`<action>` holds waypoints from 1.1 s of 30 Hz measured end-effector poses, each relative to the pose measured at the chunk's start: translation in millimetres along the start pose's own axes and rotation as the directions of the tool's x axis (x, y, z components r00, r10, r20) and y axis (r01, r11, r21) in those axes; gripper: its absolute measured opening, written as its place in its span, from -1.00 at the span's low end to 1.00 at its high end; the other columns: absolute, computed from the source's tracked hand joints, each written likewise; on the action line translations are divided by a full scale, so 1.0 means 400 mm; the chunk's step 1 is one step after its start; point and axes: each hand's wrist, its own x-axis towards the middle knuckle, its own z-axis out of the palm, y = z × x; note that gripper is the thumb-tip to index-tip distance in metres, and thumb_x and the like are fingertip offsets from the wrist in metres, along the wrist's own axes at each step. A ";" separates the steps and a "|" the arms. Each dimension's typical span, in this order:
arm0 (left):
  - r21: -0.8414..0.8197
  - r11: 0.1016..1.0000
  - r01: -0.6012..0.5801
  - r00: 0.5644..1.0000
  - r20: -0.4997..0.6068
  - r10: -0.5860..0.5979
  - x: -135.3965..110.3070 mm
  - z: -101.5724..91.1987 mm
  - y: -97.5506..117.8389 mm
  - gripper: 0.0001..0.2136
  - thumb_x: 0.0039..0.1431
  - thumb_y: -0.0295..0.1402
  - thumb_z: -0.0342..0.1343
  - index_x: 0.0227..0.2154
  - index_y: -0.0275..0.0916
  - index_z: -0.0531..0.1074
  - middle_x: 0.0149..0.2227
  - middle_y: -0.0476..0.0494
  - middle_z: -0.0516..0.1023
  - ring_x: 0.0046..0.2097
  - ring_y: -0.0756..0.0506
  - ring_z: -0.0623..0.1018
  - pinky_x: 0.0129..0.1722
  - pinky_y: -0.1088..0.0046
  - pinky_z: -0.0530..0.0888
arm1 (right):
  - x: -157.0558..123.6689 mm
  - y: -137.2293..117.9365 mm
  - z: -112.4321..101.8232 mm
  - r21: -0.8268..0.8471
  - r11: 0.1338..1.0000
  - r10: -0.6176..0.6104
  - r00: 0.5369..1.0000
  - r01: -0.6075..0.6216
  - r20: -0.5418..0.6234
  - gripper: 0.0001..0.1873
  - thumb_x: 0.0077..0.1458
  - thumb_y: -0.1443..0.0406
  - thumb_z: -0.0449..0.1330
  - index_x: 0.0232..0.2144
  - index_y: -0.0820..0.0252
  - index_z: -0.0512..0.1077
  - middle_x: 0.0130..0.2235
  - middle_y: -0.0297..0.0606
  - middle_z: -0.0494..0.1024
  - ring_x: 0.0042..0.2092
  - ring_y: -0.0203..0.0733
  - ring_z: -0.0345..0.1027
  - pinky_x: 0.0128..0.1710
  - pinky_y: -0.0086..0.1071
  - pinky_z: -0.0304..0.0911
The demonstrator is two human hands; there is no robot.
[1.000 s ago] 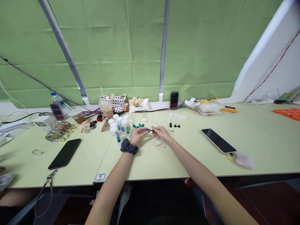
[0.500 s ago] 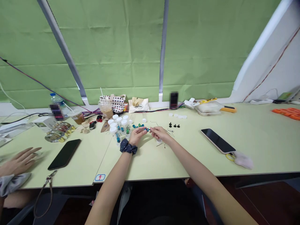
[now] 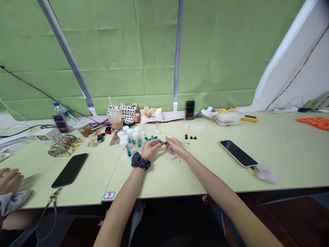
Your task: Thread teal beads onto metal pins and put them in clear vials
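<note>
My left hand (image 3: 150, 149), with a dark dotted scrunchie at its wrist, pinches a small shiny blue piece (image 3: 161, 142) in its fingertips. Close against it, the closed fingers of my right hand (image 3: 174, 146) hold a small black piece (image 3: 165, 143). The two pieces meet or nearly meet; the exact contact is too small to make out. Just behind my left hand lie several blue and green pieces (image 3: 151, 138). Thin metal rods (image 3: 185, 143) lie to the right of my right hand, and a white cap (image 3: 174, 155) is partly hidden below it.
Clear tubes with white lids (image 3: 125, 145) stand left of my hands. Several black pieces (image 3: 191, 137) and white caps (image 3: 196, 127) lie to the right. Phones (image 3: 238, 153) flank the work area. At far left rests another person's hand (image 3: 10, 181).
My right fingers have shifted slightly on the black piece, showing more of it. The other person's hand has drawn back to the left and curled. The view has moved slightly.
</note>
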 end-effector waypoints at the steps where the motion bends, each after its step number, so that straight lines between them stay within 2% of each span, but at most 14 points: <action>1: -0.007 1.000 0.005 1.000 0.000 -0.005 0.000 0.000 0.001 -0.63 -0.19 -0.37 0.34 -0.24 -0.32 0.48 -0.29 -0.21 0.59 -0.23 -0.11 0.55 -0.09 0.24 0.40 | -0.001 -0.002 -0.001 0.012 1.000 -0.017 1.000 0.017 0.000 -0.50 -0.01 -0.12 0.08 -0.40 0.21 0.33 -0.59 -0.35 0.42 -0.73 -0.45 0.13 -0.80 -0.56 -0.04; 4: -0.028 1.000 0.015 1.000 -0.005 -0.015 -0.001 0.001 0.007 -0.57 -0.21 -0.36 0.35 -0.19 -0.32 0.44 -0.28 -0.21 0.59 -0.24 -0.11 0.56 -0.08 0.23 0.38 | -0.004 -0.006 -0.008 0.000 0.996 -0.094 0.995 0.094 0.021 -0.56 -0.10 -0.01 0.23 -0.26 0.15 0.33 -0.43 -0.36 0.46 -0.67 -0.46 0.18 -0.75 -0.57 0.05; 7: -0.043 0.999 0.012 1.000 -0.009 -0.012 -0.003 0.003 0.012 -0.46 -0.21 -0.36 0.35 -0.08 -0.28 0.36 -0.31 -0.16 0.59 -0.25 -0.10 0.56 -0.05 0.21 0.37 | -0.003 -0.001 -0.018 -0.040 0.980 -0.195 0.981 0.195 0.022 -0.55 -0.19 0.10 0.32 -0.24 0.15 0.37 -0.29 -0.34 0.44 -0.63 -0.51 0.17 -0.70 -0.56 0.10; 9: -0.045 0.999 0.000 1.000 -0.009 0.000 -0.005 0.004 0.014 -0.37 -0.19 -0.36 0.34 0.01 -0.22 0.27 -0.31 -0.13 0.59 -0.25 -0.08 0.57 -0.05 0.21 0.37 | -0.001 0.004 -0.022 -0.053 0.971 -0.232 0.973 0.232 0.005 -0.57 -0.21 0.12 0.33 -0.26 0.17 0.39 -0.26 -0.32 0.43 -0.62 -0.53 0.14 -0.69 -0.56 0.09; 12: -0.035 0.999 -0.013 1.000 -0.001 0.013 -0.008 0.007 0.017 -0.32 -0.16 -0.37 0.33 0.07 -0.19 0.19 -0.30 -0.13 0.58 -0.24 -0.07 0.57 -0.06 0.22 0.38 | 0.004 0.008 -0.023 -0.049 0.971 -0.234 0.972 0.234 -0.009 -0.57 -0.19 0.10 0.31 -0.27 0.19 0.40 -0.35 -0.35 0.43 -0.63 -0.51 0.12 -0.70 -0.56 0.06; 18: 0.000 1.000 -0.016 1.000 0.025 0.016 -0.011 0.013 0.019 -0.36 -0.19 -0.38 0.34 0.03 -0.22 0.25 -0.32 -0.14 0.59 -0.23 -0.09 0.57 -0.04 0.23 0.37 | 0.004 0.001 -0.012 -0.072 0.992 -0.107 0.994 0.105 -0.026 -0.57 -0.05 -0.01 0.16 -0.27 0.21 0.36 -0.61 -0.40 0.41 -0.68 -0.44 0.12 -0.73 -0.58 0.02; 20: -0.003 1.000 -0.020 1.000 0.019 0.020 -0.010 0.013 0.018 -0.36 -0.19 -0.36 0.34 0.02 -0.21 0.26 -0.31 -0.14 0.59 -0.23 -0.08 0.56 -0.03 0.23 0.37 | 0.002 -0.002 -0.010 -0.078 0.991 -0.108 0.994 0.106 -0.027 -0.58 -0.05 0.00 0.16 -0.27 0.20 0.36 -0.59 -0.41 0.42 -0.68 -0.45 0.11 -0.74 -0.58 0.02; 24: -0.005 1.000 -0.023 1.000 -0.002 0.023 -0.009 0.010 0.014 -0.35 -0.19 -0.34 0.34 0.03 -0.19 0.25 -0.31 -0.13 0.58 -0.23 -0.08 0.57 -0.03 0.22 0.37 | 0.000 -0.001 -0.011 -0.068 0.978 -0.199 0.979 0.197 -0.031 -0.55 -0.16 0.09 0.28 -0.21 0.15 0.34 -0.41 -0.38 0.45 -0.66 -0.50 0.11 -0.73 -0.58 0.05; 26: 0.003 1.000 -0.022 1.000 0.007 0.022 -0.008 0.010 0.013 -0.34 -0.20 -0.35 0.34 0.03 -0.20 0.25 -0.31 -0.14 0.58 -0.22 -0.09 0.57 -0.03 0.21 0.36 | 0.002 0.002 -0.012 -0.067 0.977 -0.206 0.978 0.205 -0.021 -0.55 -0.13 0.09 0.26 -0.20 0.14 0.33 -0.46 -0.41 0.44 -0.66 -0.48 0.10 -0.73 -0.58 0.05; 29: 0.011 1.000 -0.026 0.999 0.025 0.026 -0.008 0.010 0.012 -0.35 -0.19 -0.37 0.34 0.03 -0.22 0.25 -0.31 -0.16 0.58 -0.20 -0.11 0.56 -0.02 0.20 0.36 | 0.006 0.005 -0.011 -0.088 0.987 -0.135 0.991 0.132 -0.026 -0.59 -0.04 0.02 0.16 -0.22 0.16 0.33 -0.58 -0.43 0.40 -0.68 -0.44 0.10 -0.75 -0.58 0.02; 31: 0.014 0.999 -0.033 0.999 0.026 0.033 -0.008 0.009 0.011 -0.37 -0.18 -0.38 0.33 0.02 -0.21 0.25 -0.30 -0.16 0.58 -0.20 -0.11 0.56 -0.02 0.19 0.36 | 0.007 0.006 -0.011 -0.102 0.987 -0.128 0.991 0.123 -0.048 -0.60 -0.04 0.01 0.15 -0.24 0.16 0.33 -0.56 -0.42 0.40 -0.68 -0.45 0.10 -0.75 -0.58 0.02; 33: 0.018 0.999 -0.037 0.999 0.020 0.037 -0.007 0.008 0.011 -0.38 -0.17 -0.38 0.32 0.02 -0.20 0.25 -0.30 -0.14 0.58 -0.21 -0.10 0.57 -0.01 0.18 0.36 | 0.007 0.007 -0.012 -0.110 0.980 -0.175 0.983 0.168 -0.061 -0.58 -0.10 0.05 0.22 -0.22 0.14 0.33 -0.47 -0.41 0.41 -0.66 -0.47 0.10 -0.75 -0.58 0.04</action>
